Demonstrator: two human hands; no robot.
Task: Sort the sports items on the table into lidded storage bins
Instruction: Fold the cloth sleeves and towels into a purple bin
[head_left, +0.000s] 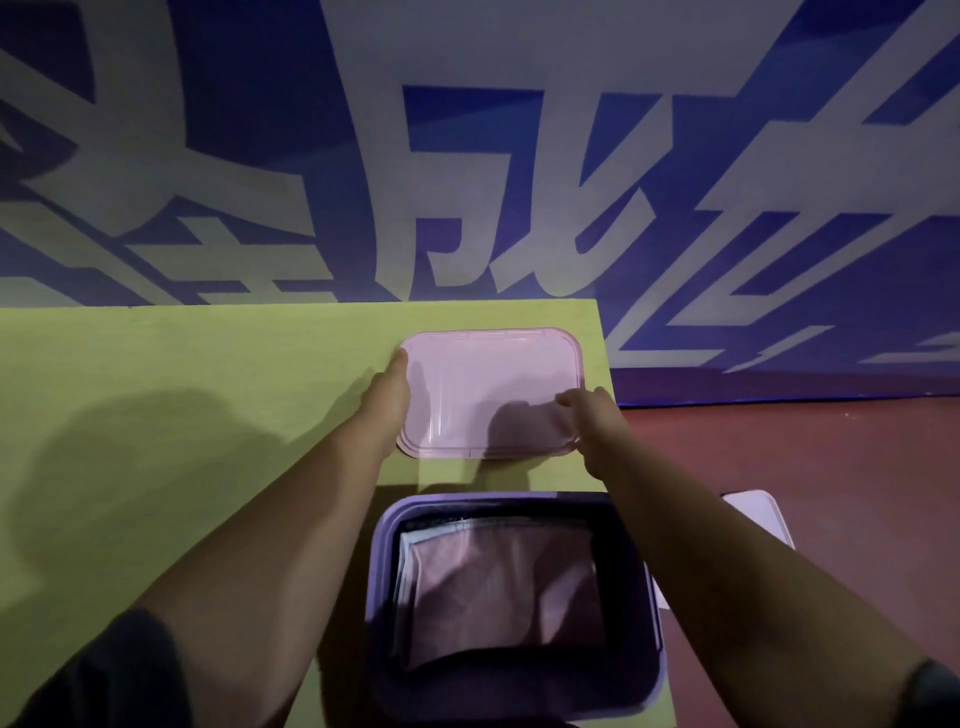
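A pale pink lid (483, 379) lies flat near the far right corner of the yellow-green table (182, 374). My left hand (387, 387) rests along the lid's left edge with fingers stretched out. My right hand (584, 410) pinches the lid's right edge near its front corner. Closer to me stands an open purple bin (384, 582) with folded pinkish cloth (498, 587) inside.
A blue and white patterned wall (467, 156) rises right behind the table. To the right lies red-brown floor (805, 457), where part of another pale lid or bin (758, 514) shows beside my right forearm. The table's right edge runs just past the lid.
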